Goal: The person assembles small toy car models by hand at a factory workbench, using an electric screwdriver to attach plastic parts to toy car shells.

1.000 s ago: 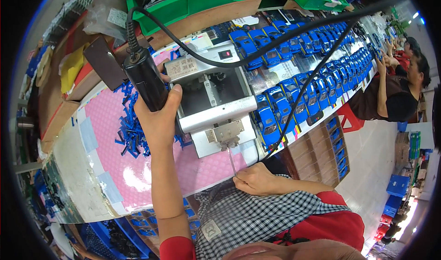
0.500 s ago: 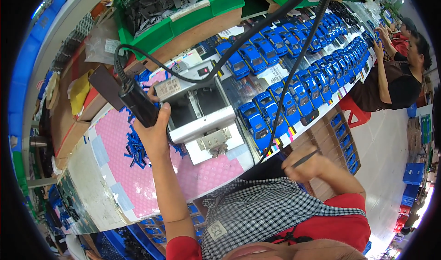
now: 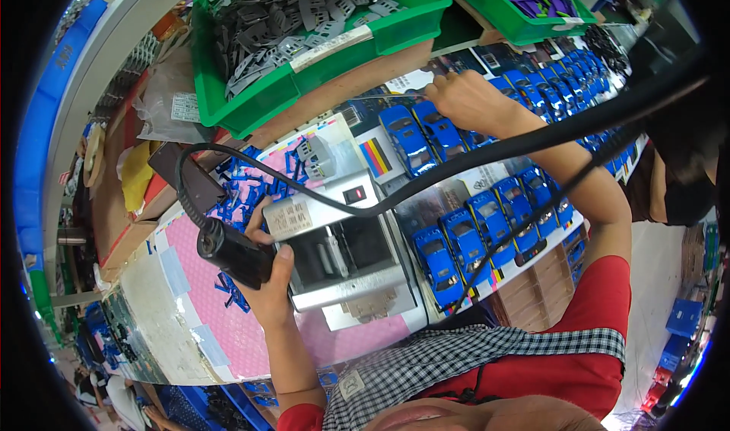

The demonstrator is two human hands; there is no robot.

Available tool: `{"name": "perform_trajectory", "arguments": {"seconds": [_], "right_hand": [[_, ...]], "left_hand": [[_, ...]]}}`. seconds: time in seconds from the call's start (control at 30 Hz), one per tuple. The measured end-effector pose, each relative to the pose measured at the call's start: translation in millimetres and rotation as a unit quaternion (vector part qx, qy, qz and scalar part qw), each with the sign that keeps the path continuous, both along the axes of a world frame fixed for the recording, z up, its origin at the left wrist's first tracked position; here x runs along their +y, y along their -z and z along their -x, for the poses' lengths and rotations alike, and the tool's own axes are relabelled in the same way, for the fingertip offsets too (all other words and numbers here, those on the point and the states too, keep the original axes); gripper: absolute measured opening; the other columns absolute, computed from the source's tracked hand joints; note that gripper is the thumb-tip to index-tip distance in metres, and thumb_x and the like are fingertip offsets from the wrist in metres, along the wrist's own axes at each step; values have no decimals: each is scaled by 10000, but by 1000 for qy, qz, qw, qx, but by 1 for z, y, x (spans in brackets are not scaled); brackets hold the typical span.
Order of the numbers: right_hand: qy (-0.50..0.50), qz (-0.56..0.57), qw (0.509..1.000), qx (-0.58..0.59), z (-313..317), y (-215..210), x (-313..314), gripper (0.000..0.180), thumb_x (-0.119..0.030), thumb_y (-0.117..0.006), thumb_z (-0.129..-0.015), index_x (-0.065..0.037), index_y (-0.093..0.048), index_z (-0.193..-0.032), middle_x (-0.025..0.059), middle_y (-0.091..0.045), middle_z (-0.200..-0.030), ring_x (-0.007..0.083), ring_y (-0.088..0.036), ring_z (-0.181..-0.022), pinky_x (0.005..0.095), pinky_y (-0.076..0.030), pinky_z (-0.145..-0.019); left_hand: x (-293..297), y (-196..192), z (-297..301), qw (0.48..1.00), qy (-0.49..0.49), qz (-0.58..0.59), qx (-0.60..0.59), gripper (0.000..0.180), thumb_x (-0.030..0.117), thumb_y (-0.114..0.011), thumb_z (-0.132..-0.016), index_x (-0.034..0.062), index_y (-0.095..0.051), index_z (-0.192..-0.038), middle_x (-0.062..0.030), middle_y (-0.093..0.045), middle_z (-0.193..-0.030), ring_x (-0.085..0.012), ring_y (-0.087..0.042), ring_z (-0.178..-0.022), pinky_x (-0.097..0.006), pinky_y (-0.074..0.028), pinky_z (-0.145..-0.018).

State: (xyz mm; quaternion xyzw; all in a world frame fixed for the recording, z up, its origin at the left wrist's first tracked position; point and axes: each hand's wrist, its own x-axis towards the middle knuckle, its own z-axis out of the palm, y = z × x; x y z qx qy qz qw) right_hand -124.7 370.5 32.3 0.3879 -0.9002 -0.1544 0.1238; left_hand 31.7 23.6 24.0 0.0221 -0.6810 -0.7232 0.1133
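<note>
My left hand (image 3: 268,298) is wrapped round a black corded electric screwdriver (image 3: 237,256), its thumb beside a silver metal box-shaped machine (image 3: 365,286). Two dark openings and a small red-lit switch show on the machine's top. Stretched out over the far row of blue toy cars (image 3: 409,140), my right hand (image 3: 470,100) has its fingers closed. A slim tool seems to stick out to the left from them, too thin to tell its kind. The nearer row of blue toy cars (image 3: 439,267) stands right of the machine.
Behind the machine, a green bin (image 3: 319,58) holds grey slotted parts; another green bin (image 3: 532,28) holds purple parts. Small blue pieces (image 3: 247,184) lie scattered on the pink mat (image 3: 205,279). Black cables (image 3: 456,176) cross the view. A person sits at the right.
My right hand has moved from near my body, where it held a slim dark tool, up to the far row of cars. My left hand keeps its grip on the screwdriver. The view has shifted.
</note>
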Motion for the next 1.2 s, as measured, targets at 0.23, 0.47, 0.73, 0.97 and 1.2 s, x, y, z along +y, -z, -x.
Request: {"name": "perform_trajectory", "arguments": {"seconds": [0.23,0.47,0.73,0.97,1.2], "right_hand": [[17,-107,993,-43,49,28,-28,95,-84,-616,-703,-15,-620,-767,140,-646,-722,238,-666,-685,332,-502,-553],[5,79,997,-17,23,-3,-49,166,-189,-637,-819,-49,-599,-739,100,-638,-668,253,-640,-608,351,-482,-521],[-90,460,837,-283,-48,-64,-109,138,-144,-694,-820,-27,-627,-787,53,-609,-628,122,-577,-527,249,-442,-473],[-222,598,672,-376,-93,-120,-163,507,-243,-806,-730,-48,-550,-1122,-1,-600,-864,65,-574,-721,198,-458,-570],[-133,735,587,-312,-81,-125,-132,419,-200,-715,-788,-7,-560,-1126,61,-609,-971,110,-586,-855,254,-485,-752]], "left_hand": [[3,-2,4,1000,-15,10,-5,336,97,-690,-707,70,-438,-927,-299,-476,-1282,-283,-495,-1137,-412,-344,-1002],[2,-3,1,999,-19,11,-25,352,110,-712,-711,61,-439,-928,-287,-491,-1266,-262,-505,-1108,-379,-353,-980],[6,-47,-4,994,-92,41,30,350,-28,-700,-735,21,-522,-1032,-118,-564,-1194,-26,-465,-623,-172,-389,-578],[12,-130,18,849,-24,433,300,730,-146,-623,-610,90,-449,-1279,-148,-522,-1125,-344,-615,-911,-391,-529,-694],[-1,-137,58,863,188,345,318,795,8,-730,-653,119,-404,-1370,-109,-471,-1256,-226,-521,-1058,-309,-469,-823]]}}
